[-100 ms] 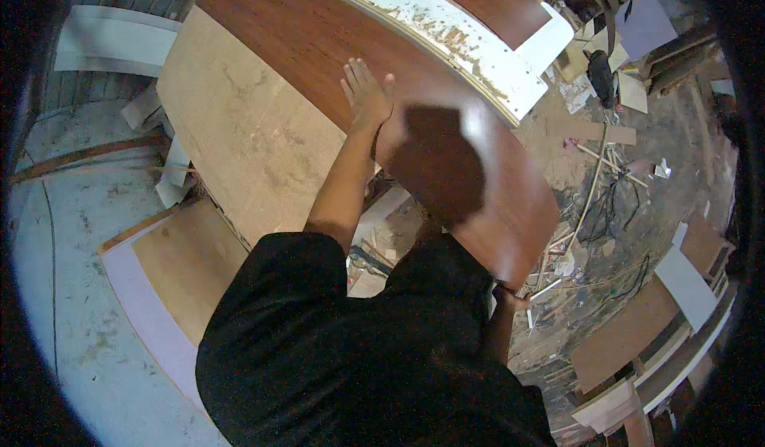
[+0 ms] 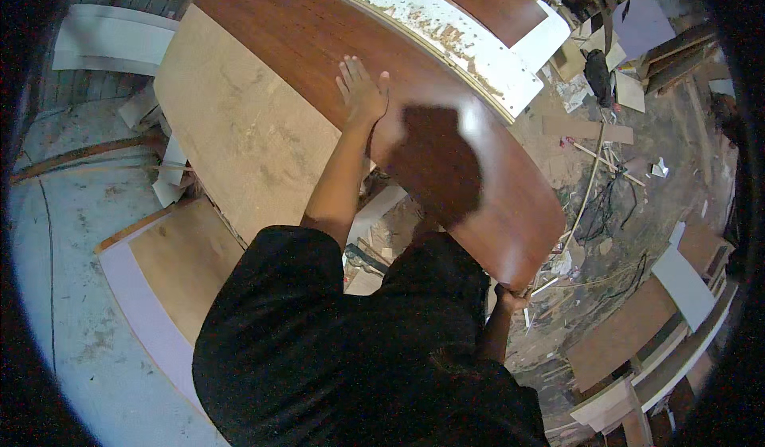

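A long reddish-brown wood-grain board (image 2: 514, 192) with a glossy surface runs diagonally from the far left to the near right. My left hand (image 2: 362, 96) lies flat on its top face, fingers stretched and a little apart, close to the board's left edge. At the near right end my right hand (image 2: 512, 297) grips the corner from below; the board covers some of its fingers. Under and left of the board is a pale tan sheet (image 2: 247, 120) with smudges. A dark shadow falls across the middle of the board.
Beyond the board lies a white strip (image 2: 446, 29) with brown stains, and another brown panel (image 2: 494, 1). Offcuts, sticks and a black cable (image 2: 610, 200) litter the floor to the right. Stacked boards (image 2: 629, 335) stand at the lower right, and a lilac-edged sheet (image 2: 151, 311) leans at left.
The near end of the reddish-brown board has shifted slightly to the right and toward me, with my right hand at its corner. My left hand stays flat on the board.
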Demonstrator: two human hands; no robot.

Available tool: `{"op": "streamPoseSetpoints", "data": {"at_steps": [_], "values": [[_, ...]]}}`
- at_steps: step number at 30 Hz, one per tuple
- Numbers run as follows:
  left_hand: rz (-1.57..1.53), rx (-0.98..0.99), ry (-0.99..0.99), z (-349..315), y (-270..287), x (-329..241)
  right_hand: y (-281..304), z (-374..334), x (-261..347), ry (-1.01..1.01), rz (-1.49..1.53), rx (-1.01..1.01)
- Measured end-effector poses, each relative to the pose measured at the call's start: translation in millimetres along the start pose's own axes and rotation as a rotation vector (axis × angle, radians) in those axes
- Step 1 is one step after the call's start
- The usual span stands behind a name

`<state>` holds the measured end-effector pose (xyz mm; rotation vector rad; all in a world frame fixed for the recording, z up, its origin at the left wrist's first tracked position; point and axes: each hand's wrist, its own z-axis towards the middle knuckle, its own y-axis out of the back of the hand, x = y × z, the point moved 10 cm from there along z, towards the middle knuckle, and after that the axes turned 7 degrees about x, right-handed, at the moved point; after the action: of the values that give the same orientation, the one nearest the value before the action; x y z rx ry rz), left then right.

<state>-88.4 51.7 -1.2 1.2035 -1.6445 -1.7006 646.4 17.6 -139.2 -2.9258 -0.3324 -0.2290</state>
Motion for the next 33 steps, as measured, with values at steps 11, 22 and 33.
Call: {"op": "streamPoseSetpoints", "data": {"at_steps": [11,22,33], "values": [[0.03,0.047,0.057,2,-1,2,-22,-3,131,0.491,-0.854,0.513],[0.03,0.048,0.079,45,9,39,-60,-131,80,0.219,-0.771,0.607],[0.024,0.118,0.163,101,25,78,-62,-182,-10,0.061,-0.874,0.547]]}}
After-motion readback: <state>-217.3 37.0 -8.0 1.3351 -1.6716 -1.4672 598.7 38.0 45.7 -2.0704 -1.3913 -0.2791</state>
